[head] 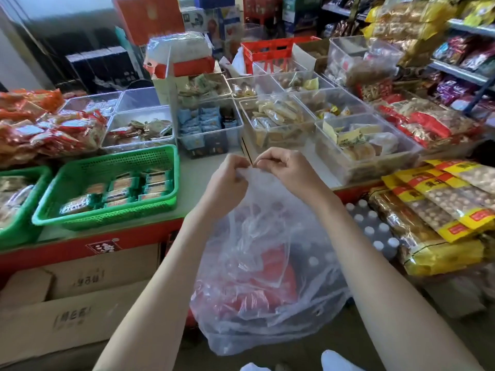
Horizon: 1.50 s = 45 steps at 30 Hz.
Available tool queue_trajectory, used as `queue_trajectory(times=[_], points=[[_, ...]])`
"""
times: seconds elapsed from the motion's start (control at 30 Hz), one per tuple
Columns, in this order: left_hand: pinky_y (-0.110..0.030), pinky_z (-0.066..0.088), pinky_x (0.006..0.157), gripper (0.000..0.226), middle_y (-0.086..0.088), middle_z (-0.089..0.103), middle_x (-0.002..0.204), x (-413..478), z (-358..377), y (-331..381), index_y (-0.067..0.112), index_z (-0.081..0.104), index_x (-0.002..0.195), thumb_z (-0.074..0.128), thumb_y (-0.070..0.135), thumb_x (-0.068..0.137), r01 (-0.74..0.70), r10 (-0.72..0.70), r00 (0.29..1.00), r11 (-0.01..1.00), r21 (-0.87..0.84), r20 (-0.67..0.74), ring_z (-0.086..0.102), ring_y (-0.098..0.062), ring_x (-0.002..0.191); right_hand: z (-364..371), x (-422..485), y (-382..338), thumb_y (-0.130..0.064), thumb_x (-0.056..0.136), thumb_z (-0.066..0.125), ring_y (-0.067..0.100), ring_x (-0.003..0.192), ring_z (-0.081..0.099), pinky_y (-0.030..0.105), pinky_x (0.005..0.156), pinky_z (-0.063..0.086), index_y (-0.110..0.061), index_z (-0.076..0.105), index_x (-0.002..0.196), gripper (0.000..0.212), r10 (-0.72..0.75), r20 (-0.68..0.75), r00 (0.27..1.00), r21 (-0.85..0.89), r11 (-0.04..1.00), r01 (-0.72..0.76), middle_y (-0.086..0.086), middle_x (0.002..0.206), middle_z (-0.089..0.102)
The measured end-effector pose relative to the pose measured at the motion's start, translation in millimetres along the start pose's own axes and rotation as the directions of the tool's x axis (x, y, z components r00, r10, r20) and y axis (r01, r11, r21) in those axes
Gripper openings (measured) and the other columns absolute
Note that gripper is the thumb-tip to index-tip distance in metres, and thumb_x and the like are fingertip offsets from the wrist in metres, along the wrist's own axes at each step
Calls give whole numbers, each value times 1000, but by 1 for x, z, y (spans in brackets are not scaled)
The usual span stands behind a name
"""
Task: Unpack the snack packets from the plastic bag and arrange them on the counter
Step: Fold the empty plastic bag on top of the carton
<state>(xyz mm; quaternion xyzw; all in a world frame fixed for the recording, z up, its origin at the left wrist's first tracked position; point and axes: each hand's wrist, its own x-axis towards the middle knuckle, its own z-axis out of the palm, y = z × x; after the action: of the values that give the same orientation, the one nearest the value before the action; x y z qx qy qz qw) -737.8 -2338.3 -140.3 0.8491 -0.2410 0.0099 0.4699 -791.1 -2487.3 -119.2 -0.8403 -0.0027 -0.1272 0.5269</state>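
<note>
Before the counter (199, 171), plastic bag (263, 279) upright

Single head view, wide-angle, facing forward-down, near counter (193, 172).

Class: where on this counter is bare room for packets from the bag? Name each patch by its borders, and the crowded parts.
One bare patch of counter: between the green basket and the clear cake bin, in front of the blue-packet bin. Crowded: clear bins behind, red packets left, yellow-labelled bags right.
</note>
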Motion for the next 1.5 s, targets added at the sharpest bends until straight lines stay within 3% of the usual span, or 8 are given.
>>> queue_trajectory(times=[0.13, 0.3, 0.53, 0.8, 1.07, 1.2, 1.37, 1.5], points=[[-18, 33, 63, 18, 4, 55, 86, 1, -20, -2, 9, 63, 108, 62, 10, 90, -17, 18, 1000, 996, 86, -13, 46, -14, 75, 2, 8, -1, -20, 81, 75, -9, 91, 57, 10, 77, 41, -25, 66, 107, 28, -12, 171, 985, -176, 984, 42, -17, 98, 65], [-24, 28, 57, 27, 5, 44, 66, 11, -41, -3, 11, 59, 70, 68, 28, 89, -87, 57, 991, 962, 257, 121, 39, -16, 62, -12, 16, -5, -14, 94, 60, 1, 71, 57, 16, 74, 44, -18, 68, 84, 13, -42, -64, 997, -91, 995, 37, -4, 74, 65], [-34, 45, 72, 30, -12, 69, 94, 10, -40, -10, 7, 54, 93, 65, 36, 91, -63, -22, 971, 938, 342, 239, 59, -26, 81, -50, 11, 10, -27, 101, 47, -9, 56, 52, 4, 59, 35, -14, 61, 78, 30, -28, -336, 941, -194, 980, -40, -7, 67, 59], [-33, 30, 62, 38, -1, 50, 82, 4, -15, -9, 14, 36, 94, 60, 42, 91, -105, 100, 994, 891, 443, 33, 48, -25, 76, -45, 2, 26, -17, 83, 73, 22, 105, 60, 50, 100, 40, -17, 67, 108, 25, -163, -168, 972, -563, 826, 41, -9, 101, 62], [-37, 47, 78, 14, -10, 64, 90, -12, -23, -71, 22, 54, 87, 49, 32, 96, -93, -118, 935, 827, 555, 333, 58, -35, 94, -69, -17, 56, -13, 96, 55, 19, 90, 59, 18, 78, 36, -7, 68, 107, 18, -76, -465, 882, -390, 912, -127, 10, 96, 69], [-28, 35, 63, 9, -4, 64, 89, -27, -15, -92, 18, 59, 95, 52, 23, 97, -83, -79, 968, 794, 602, 238, 61, -30, 87, -60, -17, 60, -29, 100, 45, 25, 134, 37, 40, 112, 13, -26, 50, 138, 39, 153, -278, 948, -662, 685, -304, 10, 143, 48], [-29, 41, 42, 8, -3, 58, 71, -44, 4, -76, 22, 54, 95, 60, 20, 91, -380, 390, 915, 746, 547, 103, 60, -27, 60, 3, -14, 28, -37, 88, 61, 11, 148, 2, 47, 111, -19, -39, 13, 151, 79, -11, 181, 983, -824, 545, 158, -9, 160, 16], [-25, 41, 44, 23, 1, 62, 75, -49, -2, -72, 20, 62, 91, 51, 40, 91, -436, 493, 869, 736, 519, 31, 62, -21, 63, 34, -13, 51, -21, 87, 66, 18, 120, 54, 34, 111, -13, -20, 63, 119, 32, -169, 216, 962, -786, 554, 274, 1, 110, 68]])
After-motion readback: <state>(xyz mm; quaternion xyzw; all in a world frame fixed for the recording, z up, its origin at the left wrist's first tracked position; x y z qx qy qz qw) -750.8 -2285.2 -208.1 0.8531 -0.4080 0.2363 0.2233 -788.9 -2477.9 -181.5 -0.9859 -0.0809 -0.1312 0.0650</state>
